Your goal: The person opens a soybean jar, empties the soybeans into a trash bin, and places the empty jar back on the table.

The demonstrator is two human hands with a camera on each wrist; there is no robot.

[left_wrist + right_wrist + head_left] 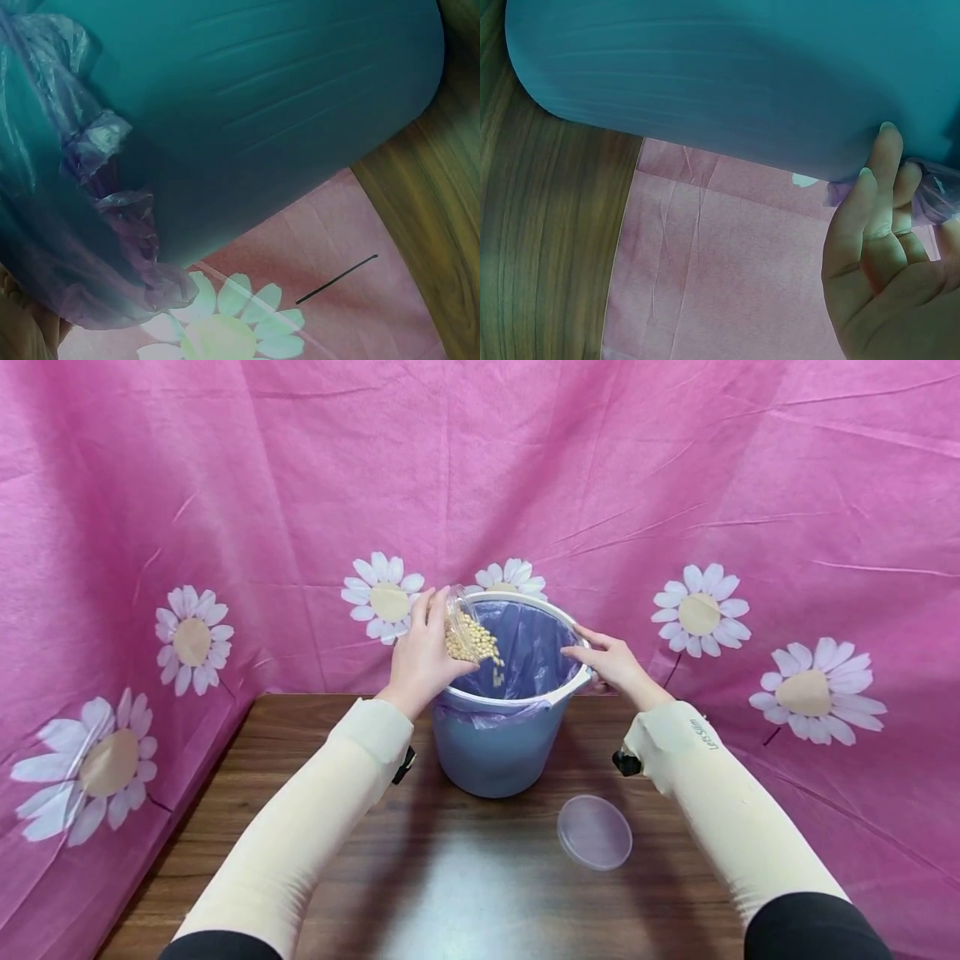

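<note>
Gripping a tilted clear jar (457, 625), your left hand (424, 656) in the head view holds it over the blue bin (491, 752), soybeans (480, 640) falling toward the purple liner (528, 639); your right hand (613, 662) grips the white rim (495, 701) (a round lid (595, 832) lies on the table (337, 843)). The left wrist view shows the bin's side and bunched liner. In the right wrist view, your fingers (849, 221) curl beside the bin.

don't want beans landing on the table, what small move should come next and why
I'd probably have the left hand gently tip the clear jar a little further: its mouth leans over the bin, many beans lie inside the jar, a few are dropping toward the liner, and the right hand holds the bin.
</note>
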